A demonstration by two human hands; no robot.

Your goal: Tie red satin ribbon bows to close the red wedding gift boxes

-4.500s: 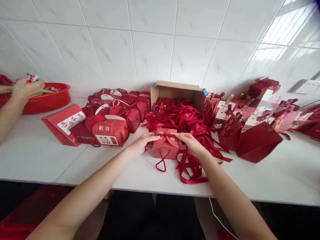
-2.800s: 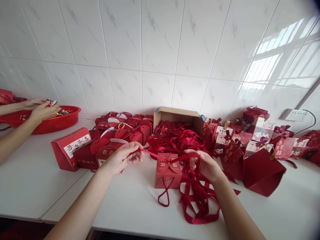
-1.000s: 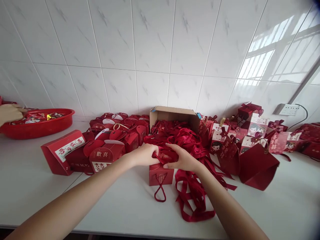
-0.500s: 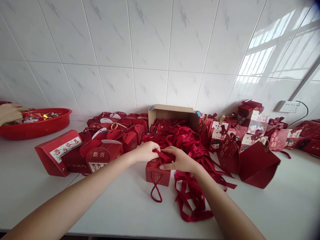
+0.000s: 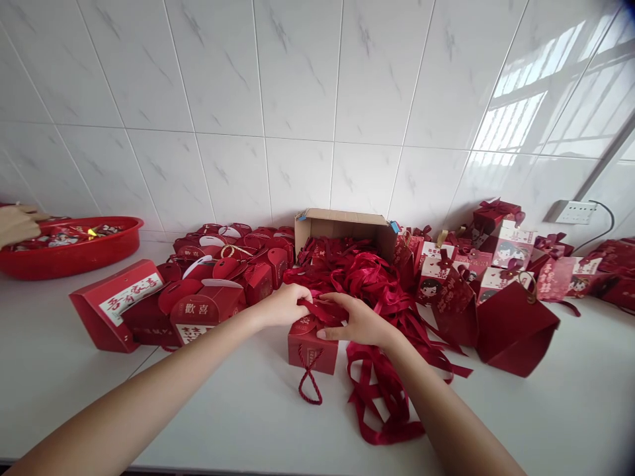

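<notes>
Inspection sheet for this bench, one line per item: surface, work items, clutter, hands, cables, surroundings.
Surface: white table, seam visible at left.
Work items: small red box upright; red ribbon at its top; cord handle looping down in front.
Clutter: ribbon pile running out of an open carton; red boxes to the left, ribbon-topped boxes to the right.
Hands: left hand pinches the ribbon; right hand has its thumb on the box, grip unclear.
Cables: black cable curving from wall socket; lower end hidden.
Surroundings: tiled wall; co-worker's hand at red basin, far left.
</notes>
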